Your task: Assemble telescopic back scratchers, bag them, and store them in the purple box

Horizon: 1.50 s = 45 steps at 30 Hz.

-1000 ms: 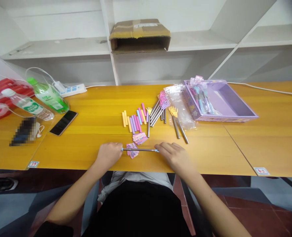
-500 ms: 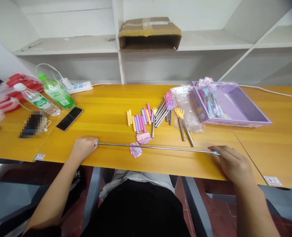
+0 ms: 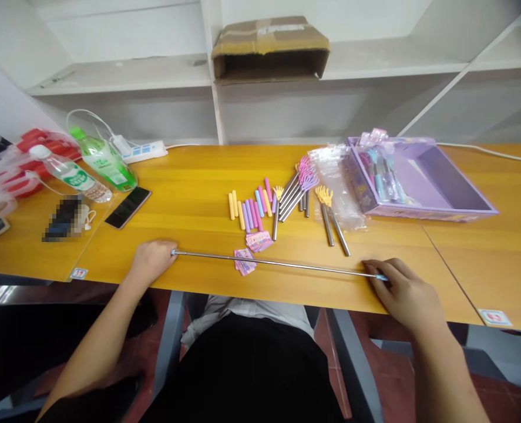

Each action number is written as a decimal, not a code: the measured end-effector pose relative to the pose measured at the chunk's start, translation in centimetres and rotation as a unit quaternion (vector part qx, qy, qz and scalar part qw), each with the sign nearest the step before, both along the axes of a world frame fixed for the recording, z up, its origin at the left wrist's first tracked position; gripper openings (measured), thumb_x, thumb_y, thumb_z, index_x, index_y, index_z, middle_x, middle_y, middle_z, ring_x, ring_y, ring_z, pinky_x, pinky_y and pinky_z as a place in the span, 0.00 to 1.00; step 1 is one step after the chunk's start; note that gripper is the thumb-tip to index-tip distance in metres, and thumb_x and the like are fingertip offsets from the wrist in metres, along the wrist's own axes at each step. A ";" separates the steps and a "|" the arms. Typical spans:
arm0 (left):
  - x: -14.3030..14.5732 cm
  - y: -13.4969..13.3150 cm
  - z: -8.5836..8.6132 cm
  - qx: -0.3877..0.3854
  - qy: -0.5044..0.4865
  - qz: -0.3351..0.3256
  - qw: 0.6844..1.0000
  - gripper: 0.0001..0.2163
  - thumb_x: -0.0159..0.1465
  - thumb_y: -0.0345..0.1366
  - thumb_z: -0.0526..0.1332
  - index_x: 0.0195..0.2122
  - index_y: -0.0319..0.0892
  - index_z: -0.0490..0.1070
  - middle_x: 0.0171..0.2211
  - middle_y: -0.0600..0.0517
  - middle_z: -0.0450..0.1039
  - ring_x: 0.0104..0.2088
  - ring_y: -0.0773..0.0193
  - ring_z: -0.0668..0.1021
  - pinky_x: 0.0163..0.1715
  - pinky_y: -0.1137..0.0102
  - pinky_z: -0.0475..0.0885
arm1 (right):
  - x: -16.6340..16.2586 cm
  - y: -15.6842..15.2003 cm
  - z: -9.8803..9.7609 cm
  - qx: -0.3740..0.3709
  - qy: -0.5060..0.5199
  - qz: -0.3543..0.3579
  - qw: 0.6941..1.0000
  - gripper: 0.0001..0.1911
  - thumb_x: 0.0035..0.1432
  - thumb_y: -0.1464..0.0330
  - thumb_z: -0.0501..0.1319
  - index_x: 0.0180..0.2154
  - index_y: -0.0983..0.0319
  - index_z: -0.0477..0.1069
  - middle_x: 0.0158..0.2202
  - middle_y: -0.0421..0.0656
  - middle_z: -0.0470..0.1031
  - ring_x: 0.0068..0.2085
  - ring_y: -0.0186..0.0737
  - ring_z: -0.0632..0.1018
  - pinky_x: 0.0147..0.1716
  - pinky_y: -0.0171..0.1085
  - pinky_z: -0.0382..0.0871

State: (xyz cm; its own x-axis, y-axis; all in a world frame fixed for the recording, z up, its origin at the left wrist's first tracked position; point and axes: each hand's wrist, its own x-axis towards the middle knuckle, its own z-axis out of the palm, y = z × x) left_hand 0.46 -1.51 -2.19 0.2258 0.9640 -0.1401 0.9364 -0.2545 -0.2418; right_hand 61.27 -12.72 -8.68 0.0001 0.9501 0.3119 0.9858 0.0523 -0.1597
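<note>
A thin metal telescopic back scratcher [image 3: 286, 264], drawn out long, spans the space between my hands just above the table's front part. My left hand [image 3: 154, 259] is closed round its left end, where a bit of light blue shows; any claw there is hidden. At the other end, my right hand [image 3: 403, 288] pinches the rod by its light blue piece between thumb and fingers. Small pink printed cards [image 3: 245, 262] lie under the rod. Behind them are yellow, purple, pink and blue grip sleeves [image 3: 251, 214] and several short back scratchers [image 3: 292, 200] with pink, purple and yellow claws.
A purple box [image 3: 439, 182] with wrapped back scratchers stands at the right, beside clear plastic bags [image 3: 342, 194]. Two bottles [image 3: 106, 161], a phone [image 3: 128, 207] and a power strip [image 3: 145, 151] are at the left. A cardboard box [image 3: 269, 50] sits on the shelf.
My right hand has come slightly inward, to the left, and the gap between my hands is a little shorter. Both hands keep hold of the back scratcher. The view has shifted slightly.
</note>
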 end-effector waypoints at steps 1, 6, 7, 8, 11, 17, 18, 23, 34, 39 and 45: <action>0.1 0.1 0.1 -0.008 0.003 0.001 1.000 0.14 0.72 0.40 0.55 0.38 0.44 0.81 0.39 0.41 0.85 0.43 0.43 0.86 0.35 0.61 0.72 | 0.0 0.0 0.2 0.001 -0.008 -0.012 1.000 0.19 0.75 0.55 0.54 0.51 0.57 0.79 0.47 0.47 0.84 0.37 0.45 0.83 0.28 0.40 0.67; 1.1 0.1 0.4 -0.036 0.000 0.008 0.999 0.14 0.70 0.39 0.56 0.37 0.44 0.82 0.38 0.40 0.85 0.42 0.41 0.86 0.36 0.59 0.74 | -0.1 0.3 0.8 0.032 -0.032 -0.043 0.998 0.18 0.74 0.57 0.55 0.50 0.58 0.79 0.46 0.47 0.84 0.37 0.46 0.83 0.29 0.41 0.66; 1.7 0.0 0.4 -0.041 -0.006 0.004 0.999 0.14 0.70 0.39 0.57 0.37 0.44 0.83 0.38 0.39 0.85 0.43 0.40 0.86 0.37 0.59 0.75 | -0.5 0.6 0.9 0.041 -0.034 -0.040 0.998 0.17 0.73 0.58 0.56 0.50 0.58 0.79 0.45 0.47 0.84 0.36 0.45 0.82 0.29 0.40 0.66; 2.4 -0.2 0.4 -0.047 -0.012 -0.001 0.999 0.13 0.70 0.39 0.57 0.38 0.44 0.83 0.38 0.39 0.85 0.43 0.40 0.86 0.37 0.58 0.75 | -1.1 0.9 1.1 0.047 -0.035 -0.034 0.998 0.17 0.73 0.58 0.57 0.50 0.59 0.79 0.45 0.46 0.84 0.35 0.43 0.82 0.29 0.40 0.65; 5.5 -0.8 0.6 -0.070 -0.032 -0.016 0.997 0.13 0.70 0.39 0.59 0.40 0.43 0.84 0.39 0.38 0.85 0.43 0.40 0.87 0.39 0.57 0.77 | -3.8 2.4 1.8 0.039 -0.049 -0.011 0.998 0.17 0.72 0.59 0.58 0.53 0.59 0.79 0.45 0.45 0.84 0.30 0.39 0.78 0.29 0.38 0.62; 10.8 -1.0 2.2 -0.067 -0.060 -0.011 0.996 0.13 0.71 0.37 0.58 0.42 0.41 0.83 0.40 0.37 0.85 0.43 0.39 0.87 0.40 0.56 0.78 | -9.9 6.2 4.2 0.033 -0.084 0.019 0.996 0.17 0.74 0.66 0.55 0.56 0.59 0.79 0.45 0.47 0.82 0.27 0.35 0.73 0.28 0.38 0.54; 11.3 -0.8 2.5 -0.062 -0.063 -0.013 0.996 0.13 0.72 0.36 0.57 0.43 0.41 0.83 0.41 0.37 0.85 0.44 0.40 0.87 0.40 0.56 0.79 | -10.6 6.8 4.6 0.037 -0.087 0.012 0.995 0.17 0.74 0.65 0.55 0.56 0.59 0.78 0.46 0.47 0.82 0.27 0.35 0.72 0.27 0.38 0.52; 12.7 1.1 3.9 -0.049 -0.057 -0.020 0.997 0.15 0.73 0.36 0.55 0.43 0.41 0.83 0.42 0.37 0.85 0.44 0.42 0.87 0.41 0.57 0.79 | -13.1 9.4 7.7 0.026 -0.105 -0.014 0.994 0.17 0.75 0.67 0.53 0.55 0.60 0.78 0.45 0.48 0.80 0.28 0.36 0.70 0.27 0.40 0.46; 17.5 3.7 4.3 -0.115 -0.122 -0.104 0.980 0.16 0.73 0.35 0.55 0.42 0.38 0.84 0.38 0.35 0.85 0.39 0.46 0.86 0.39 0.60 0.76 | -19.4 12.3 10.7 -0.044 -0.143 0.055 0.987 0.17 0.75 0.74 0.47 0.49 0.63 0.74 0.42 0.50 0.77 0.26 0.35 0.71 0.28 0.40 0.44; 18.9 4.5 4.7 -0.134 -0.175 -0.113 0.969 0.14 0.72 0.36 0.58 0.41 0.37 0.84 0.36 0.36 0.84 0.37 0.47 0.85 0.39 0.60 0.75 | -21.8 12.4 10.7 -0.104 -0.146 0.115 0.977 0.17 0.74 0.75 0.48 0.53 0.63 0.73 0.45 0.51 0.77 0.28 0.36 0.75 0.25 0.40 0.45; 18.9 5.6 3.1 -0.116 -0.256 -0.114 0.953 0.12 0.71 0.38 0.59 0.37 0.40 0.81 0.33 0.41 0.82 0.33 0.54 0.82 0.35 0.65 0.70 | -20.6 14.3 10.8 -0.081 -0.118 0.167 0.975 0.16 0.75 0.72 0.51 0.54 0.62 0.76 0.47 0.50 0.79 0.31 0.36 0.77 0.28 0.37 0.51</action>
State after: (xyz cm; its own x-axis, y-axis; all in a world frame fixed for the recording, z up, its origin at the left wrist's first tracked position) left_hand 19.34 4.07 0.90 0.5224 0.8377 -0.1591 0.8299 -0.4567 0.3203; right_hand 40.70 1.55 2.11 -0.3715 0.9218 0.1112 0.9284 0.3697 0.0368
